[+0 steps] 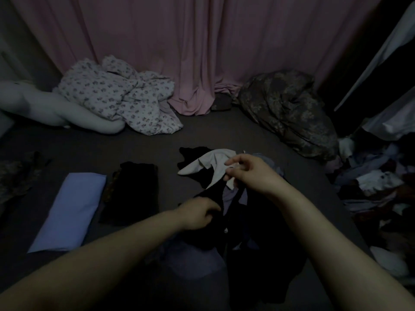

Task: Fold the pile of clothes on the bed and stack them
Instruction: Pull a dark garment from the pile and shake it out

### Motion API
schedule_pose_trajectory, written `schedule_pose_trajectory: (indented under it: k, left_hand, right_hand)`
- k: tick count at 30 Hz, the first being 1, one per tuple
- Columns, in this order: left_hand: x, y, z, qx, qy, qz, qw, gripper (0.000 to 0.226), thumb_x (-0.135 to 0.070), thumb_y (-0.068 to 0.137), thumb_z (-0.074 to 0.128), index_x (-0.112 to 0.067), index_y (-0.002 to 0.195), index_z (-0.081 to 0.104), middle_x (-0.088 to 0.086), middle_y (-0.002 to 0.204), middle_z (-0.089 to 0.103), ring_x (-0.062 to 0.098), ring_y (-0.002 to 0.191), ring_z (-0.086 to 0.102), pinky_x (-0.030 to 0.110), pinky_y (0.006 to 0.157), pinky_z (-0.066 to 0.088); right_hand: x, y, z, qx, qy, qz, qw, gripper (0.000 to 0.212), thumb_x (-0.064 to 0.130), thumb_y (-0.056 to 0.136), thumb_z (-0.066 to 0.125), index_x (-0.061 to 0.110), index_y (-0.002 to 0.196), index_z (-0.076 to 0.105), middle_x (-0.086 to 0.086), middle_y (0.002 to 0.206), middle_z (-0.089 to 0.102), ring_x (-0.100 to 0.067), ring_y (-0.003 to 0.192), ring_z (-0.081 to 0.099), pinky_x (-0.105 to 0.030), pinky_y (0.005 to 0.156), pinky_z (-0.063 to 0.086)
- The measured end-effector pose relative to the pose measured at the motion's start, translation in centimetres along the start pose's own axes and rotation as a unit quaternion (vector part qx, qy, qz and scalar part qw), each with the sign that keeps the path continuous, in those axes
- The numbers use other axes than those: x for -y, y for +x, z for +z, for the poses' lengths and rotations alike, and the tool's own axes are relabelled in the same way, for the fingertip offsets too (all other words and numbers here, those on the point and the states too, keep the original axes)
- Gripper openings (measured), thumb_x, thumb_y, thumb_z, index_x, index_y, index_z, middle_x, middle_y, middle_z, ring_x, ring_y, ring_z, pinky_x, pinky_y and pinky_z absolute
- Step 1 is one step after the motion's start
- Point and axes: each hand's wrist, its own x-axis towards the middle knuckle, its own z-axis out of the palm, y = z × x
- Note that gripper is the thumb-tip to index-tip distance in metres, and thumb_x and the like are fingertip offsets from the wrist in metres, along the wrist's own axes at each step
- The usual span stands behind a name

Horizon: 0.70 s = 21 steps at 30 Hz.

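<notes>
Head view: we see the left hand (197, 213) gripping a black garment (211, 194) atop the clothes pile (247, 221); the right hand (249, 173) pinches a white piece (213, 164) beyond it. Left of the fingers lie a folded black stack (132, 194) and folded blue cloth (71, 209). Beyond them, a floral duvet (121, 97) against a pink curtain (202, 41).
</notes>
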Motion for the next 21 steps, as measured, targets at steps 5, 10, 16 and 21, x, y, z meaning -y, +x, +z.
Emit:
schedule_pose_trajectory:
  k: [5,10,16,21]
  left_hand:
    - [1.3,0.8,4.2,0.071,0.186,0.029,0.98,0.06,-0.017,0.086,0.053,-0.012,0.142,0.033,0.007,0.151,0.027,0.024,0.14,0.023,0.036,0.107,0.028]
    - [0.7,1.6,4.6,0.06,0.262,-0.002,0.963,0.071,-0.026,0.091,0.047,-0.022,0.151,0.007,0.009,0.144,0.037,0.03,0.13,0.032,0.039,0.102,0.027]
    - [-3.6,3.3,3.1,-0.207,0.209,0.216,0.931,0.018,-0.027,0.08,0.056,-0.015,0.092,0.063,0.002,0.086,0.061,0.019,0.076,0.059,0.024,0.061,0.044]
    - [-3.7,5.4,2.7,-0.073,0.353,0.161,0.919,0.026,-0.017,0.076,0.066,-0.009,0.1,0.065,0.009,0.104,0.066,0.027,0.102,0.059,0.039,0.095,0.042]
  right_hand:
    - [3.2,-1.1,-1.7,0.017,0.045,-0.049,0.998,0.011,0.0,0.09,0.056,0.01,0.092,0.061,-0.007,0.078,0.071,-0.009,0.052,0.058,-0.02,0.053,0.048]
    - [5.1,-2.3,-3.8,0.0,0.111,-0.028,0.993,0.015,-0.002,0.092,0.05,0.009,0.096,0.06,-0.005,0.079,0.07,-0.005,0.048,0.055,-0.013,0.038,0.031]
    - [5.2,-2.1,-4.1,0.004,0.154,0.007,0.988,0.018,-0.004,0.093,0.045,0.006,0.1,0.058,-0.011,0.086,0.068,-0.005,0.052,0.06,-0.013,0.037,0.033]
    - [4.2,-1.5,-3.7,-0.004,0.152,0.029,0.988,0.018,-0.005,0.094,0.043,0.005,0.098,0.057,-0.013,0.088,0.067,-0.007,0.053,0.06,-0.015,0.037,0.035]
